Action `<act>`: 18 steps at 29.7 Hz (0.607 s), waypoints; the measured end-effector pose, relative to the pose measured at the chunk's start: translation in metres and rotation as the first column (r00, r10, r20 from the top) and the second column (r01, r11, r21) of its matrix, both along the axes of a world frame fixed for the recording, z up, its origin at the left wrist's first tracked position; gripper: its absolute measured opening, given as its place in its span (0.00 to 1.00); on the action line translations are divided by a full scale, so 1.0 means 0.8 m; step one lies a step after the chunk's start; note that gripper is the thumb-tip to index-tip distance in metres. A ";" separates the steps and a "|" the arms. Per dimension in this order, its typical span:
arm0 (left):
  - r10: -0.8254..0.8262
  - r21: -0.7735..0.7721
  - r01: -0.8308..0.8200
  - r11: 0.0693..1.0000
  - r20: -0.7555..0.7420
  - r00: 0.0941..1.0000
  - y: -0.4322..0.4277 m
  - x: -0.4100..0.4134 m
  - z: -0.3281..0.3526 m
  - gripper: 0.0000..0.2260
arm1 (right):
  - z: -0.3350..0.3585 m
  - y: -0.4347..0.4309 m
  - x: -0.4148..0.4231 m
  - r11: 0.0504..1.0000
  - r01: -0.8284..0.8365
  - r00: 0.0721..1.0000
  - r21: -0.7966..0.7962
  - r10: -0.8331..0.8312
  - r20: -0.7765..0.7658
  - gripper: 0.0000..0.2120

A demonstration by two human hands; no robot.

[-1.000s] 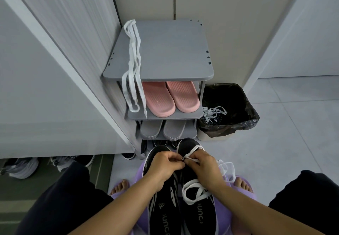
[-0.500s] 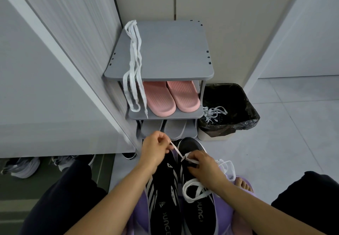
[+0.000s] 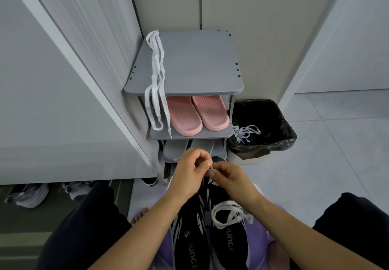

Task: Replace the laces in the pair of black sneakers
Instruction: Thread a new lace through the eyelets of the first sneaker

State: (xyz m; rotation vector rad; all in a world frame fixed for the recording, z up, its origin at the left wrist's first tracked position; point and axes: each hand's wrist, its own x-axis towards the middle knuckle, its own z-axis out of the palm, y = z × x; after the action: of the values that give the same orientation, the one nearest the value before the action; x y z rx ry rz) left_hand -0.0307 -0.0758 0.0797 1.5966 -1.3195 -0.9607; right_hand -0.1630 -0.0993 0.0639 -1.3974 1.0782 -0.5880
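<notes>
Two black sneakers stand side by side between my knees, the left sneaker point(image 3: 190, 238) bare of lace and the right sneaker point(image 3: 229, 242) with a loose white lace point(image 3: 229, 214) looped over its tongue. My left hand point(image 3: 189, 175) and my right hand point(image 3: 230, 178) meet over the toes, and both pinch the end of that lace between thumb and fingers. Another white lace point(image 3: 156, 80) hangs off the left side of the grey shoe rack point(image 3: 189, 63).
Pink slippers point(image 3: 196, 114) fill the rack's second shelf, grey ones the shelf below. A black-lined bin point(image 3: 263, 126) with discarded white laces stands right of the rack. A door frame runs along the left, with other shoes point(image 3: 27, 194) beneath. Grey tile floor lies to the right.
My left hand drew the lace up and left, then came back to meet my right hand. Both hands now sit higher, over the sneakers' toes.
</notes>
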 end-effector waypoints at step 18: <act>-0.004 0.058 0.033 0.998 -0.453 0.892 0.001 -0.034 0.002 0.09 | 0.052 -0.036 0.017 0.984 0.147 0.930 0.097 -0.171 0.324 0.06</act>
State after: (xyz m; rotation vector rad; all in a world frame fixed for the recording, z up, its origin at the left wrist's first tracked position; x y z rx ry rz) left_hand -0.0577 -0.0747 0.0813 1.2982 -0.9853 -1.3057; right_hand -0.1496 -0.1281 0.1054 -1.1061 0.9333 -0.8621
